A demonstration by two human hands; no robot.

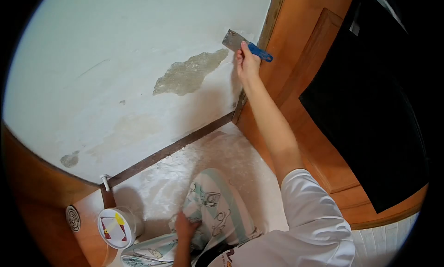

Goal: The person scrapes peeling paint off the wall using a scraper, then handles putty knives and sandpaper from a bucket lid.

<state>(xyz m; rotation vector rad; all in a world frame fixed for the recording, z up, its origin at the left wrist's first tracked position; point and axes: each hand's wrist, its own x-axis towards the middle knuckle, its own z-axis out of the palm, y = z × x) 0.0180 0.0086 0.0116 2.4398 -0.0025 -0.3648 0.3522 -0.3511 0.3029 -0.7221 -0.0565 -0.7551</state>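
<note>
My right hand (249,63) is closed round the blue handle of a scraper (236,39). The scraper's wide metal blade lies against or just in front of the white wall (138,31), near the wooden door frame. Below and left of the blade, a patch of bare grey plaster (187,75) shows in the wall. My left hand (186,226) rests by my bent knee on the patterned trousers, its fingers partly hidden, and what they hold, if anything, cannot be made out.
A white lidded bucket (115,228) stands on the floor at the lower left, beside a round drain cover (72,218). Whitish dust covers the floor (162,188). A brown skirting (171,149) edges the wall. Black cloth (365,109) hangs before the wooden door (296,45).
</note>
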